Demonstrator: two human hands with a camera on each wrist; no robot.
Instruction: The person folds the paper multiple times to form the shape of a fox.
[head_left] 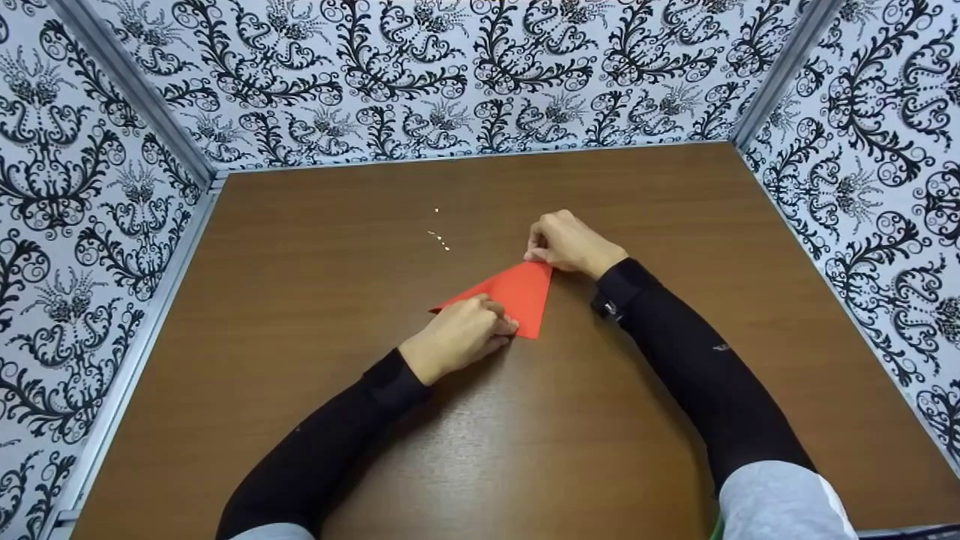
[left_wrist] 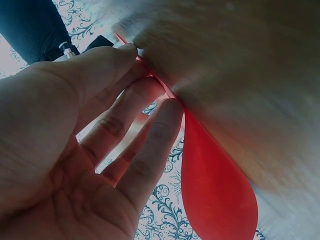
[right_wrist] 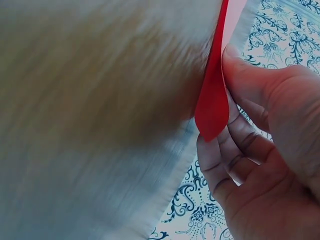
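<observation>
A red sheet of paper (head_left: 525,289), folded over into a pointed shape, lies on the brown table in the head view. My left hand (head_left: 466,330) is at its lower edge, with bent fingers and thumb on the paper. In the left wrist view, the paper (left_wrist: 217,185) bulges in a rounded loop beyond those fingertips. My right hand (head_left: 568,241) pinches the upper corner. The right wrist view has the thumb on one side of the looped paper (right_wrist: 212,112) and fingers beneath it.
Several tiny pale scraps (head_left: 439,238) lie on the wooden table (head_left: 315,247) behind the paper. Patterned black-and-white panels (head_left: 480,75) in grey metal frames enclose the table at the back and both sides.
</observation>
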